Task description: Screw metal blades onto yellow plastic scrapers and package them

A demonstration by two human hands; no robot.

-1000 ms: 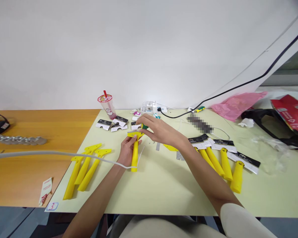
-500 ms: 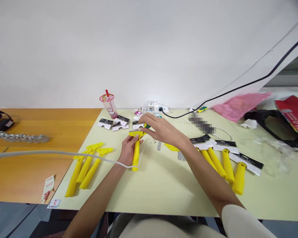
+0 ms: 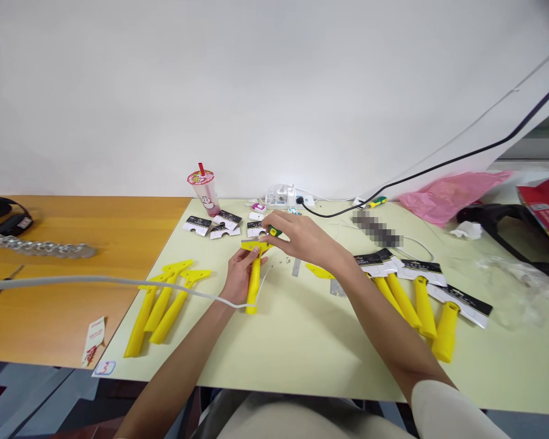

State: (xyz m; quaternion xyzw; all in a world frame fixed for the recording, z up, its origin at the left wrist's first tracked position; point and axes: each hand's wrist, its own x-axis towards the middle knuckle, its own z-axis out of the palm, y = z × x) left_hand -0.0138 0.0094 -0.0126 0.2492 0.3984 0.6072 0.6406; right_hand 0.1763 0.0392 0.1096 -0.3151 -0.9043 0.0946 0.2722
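Nearest the table's [image 3: 283, 356] front edge, though well short of it, is the butt of the yellow scraper [image 3: 254, 280], whose long axis runs from there away toward the back edge, leaning slightly right at its far end. The left hand [image 3: 239, 277] comes at it from the left, fingers closed round the upper handle, thumb up near the head. That head lies crosswise, making a T with the handle, and its right end sits just under the right hand [image 3: 297, 235], which is the nearer of the two to that end. The right hand reaches over from the right, its thumb and fingers pinched round a green and yellow screwdriver [image 3: 274, 231]; the tip is hidden, so I cannot tell whether it touches the scraper. Slightly right of the head, a few screws [image 3: 288, 261] lie loose on the table, and beyond it black and white cards [image 3: 226, 219] lie toward the back edge.
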